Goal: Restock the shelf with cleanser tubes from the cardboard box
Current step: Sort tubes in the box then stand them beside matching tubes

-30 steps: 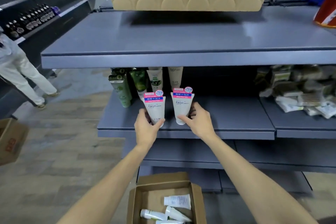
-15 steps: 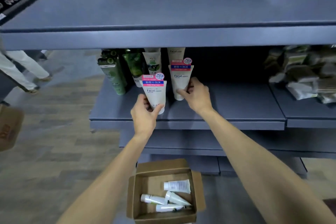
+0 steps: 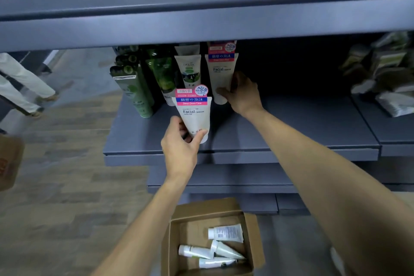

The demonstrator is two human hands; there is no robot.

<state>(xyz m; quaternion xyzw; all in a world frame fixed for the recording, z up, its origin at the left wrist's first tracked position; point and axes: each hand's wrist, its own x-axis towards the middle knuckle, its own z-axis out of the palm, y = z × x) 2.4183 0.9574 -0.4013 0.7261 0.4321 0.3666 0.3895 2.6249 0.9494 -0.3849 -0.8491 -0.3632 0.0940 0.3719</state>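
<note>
On the grey shelf (image 3: 291, 127), the left hand (image 3: 179, 148) pinches one cleanser tube (image 3: 194, 116) upright near the front edge; the right hand (image 3: 243, 94) grips another tube (image 3: 220, 76) deeper in, bare shelf to its right.

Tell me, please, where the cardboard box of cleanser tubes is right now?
In the head view, the cardboard box sits open on the floor at bottom centre, below the shelf's front edge and between the person's forearms.

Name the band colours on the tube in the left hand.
Blue over pink, on the white facial cleanser tube; head view.
</note>
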